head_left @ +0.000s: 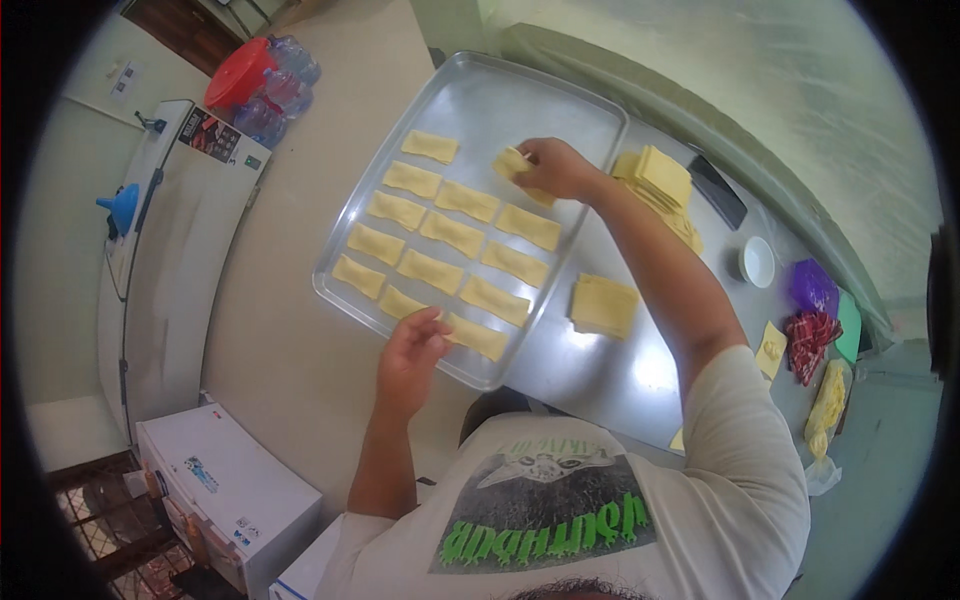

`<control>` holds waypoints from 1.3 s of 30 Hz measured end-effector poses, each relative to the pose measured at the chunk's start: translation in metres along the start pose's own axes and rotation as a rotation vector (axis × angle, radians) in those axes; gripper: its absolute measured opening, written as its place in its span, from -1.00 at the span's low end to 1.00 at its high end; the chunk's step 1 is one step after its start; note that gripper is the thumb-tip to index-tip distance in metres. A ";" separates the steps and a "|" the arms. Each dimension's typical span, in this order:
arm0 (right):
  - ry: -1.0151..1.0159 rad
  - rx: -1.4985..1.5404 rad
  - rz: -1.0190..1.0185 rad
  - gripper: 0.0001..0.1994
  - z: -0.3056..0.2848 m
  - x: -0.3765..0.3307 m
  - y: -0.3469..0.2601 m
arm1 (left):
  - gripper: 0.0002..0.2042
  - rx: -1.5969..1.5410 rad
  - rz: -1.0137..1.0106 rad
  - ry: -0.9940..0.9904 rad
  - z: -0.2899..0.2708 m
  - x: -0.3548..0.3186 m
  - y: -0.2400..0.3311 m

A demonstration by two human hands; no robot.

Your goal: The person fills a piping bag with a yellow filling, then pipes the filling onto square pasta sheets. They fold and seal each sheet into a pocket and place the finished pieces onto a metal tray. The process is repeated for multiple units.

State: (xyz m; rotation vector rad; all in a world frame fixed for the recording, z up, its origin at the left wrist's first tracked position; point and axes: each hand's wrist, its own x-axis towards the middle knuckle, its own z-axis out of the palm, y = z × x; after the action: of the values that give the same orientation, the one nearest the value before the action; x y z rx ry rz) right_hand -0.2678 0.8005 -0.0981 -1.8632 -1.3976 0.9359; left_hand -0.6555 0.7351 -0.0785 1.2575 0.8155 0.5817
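A large metal tray (340, 285) holds rows of pale yellow, flat, rectangular dough pieces (450, 235), several of them slightly pinched in at the middle. Over the tray's far right part, my right hand (552, 168) grips one dough piece (508, 163) between thumb and fingers, partly covering it. My left hand (412, 355) is at the tray's near edge, its fingers loosely bent and apart with nothing visible in them. It overlaps the nearest row, beside a dough strip (476, 337). Whether its fingertips touch the dough I cannot tell.
Stacked dough sheets (662, 178) and a smaller stack (604, 306) lie on the metal table (640, 375) right of the tray. Farther right are a black phone (718, 190), a white bowl (757, 262), a purple package (814, 288) and a red checked cloth (810, 340). A white chest freezer (230, 480) stands lower left.
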 end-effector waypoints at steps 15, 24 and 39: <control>-0.058 -0.312 0.019 -0.52 0.080 0.111 -0.007 | -0.64 -0.049 -0.180 0.107 -0.107 0.038 0.002; 0.290 -0.818 -0.217 -0.45 0.071 0.046 0.009 | -0.63 0.042 -0.153 -0.040 -0.066 0.055 0.009; 0.976 -0.809 0.531 -0.57 -0.115 -0.357 0.191 | -0.61 0.073 -0.086 -0.422 0.164 -0.013 0.005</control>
State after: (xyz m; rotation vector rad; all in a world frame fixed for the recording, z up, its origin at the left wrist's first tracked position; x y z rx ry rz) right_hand -0.1393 0.4012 -0.1284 -2.7651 -0.6657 -0.4811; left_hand -0.5320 0.6295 -0.0550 1.3437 0.5365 0.2052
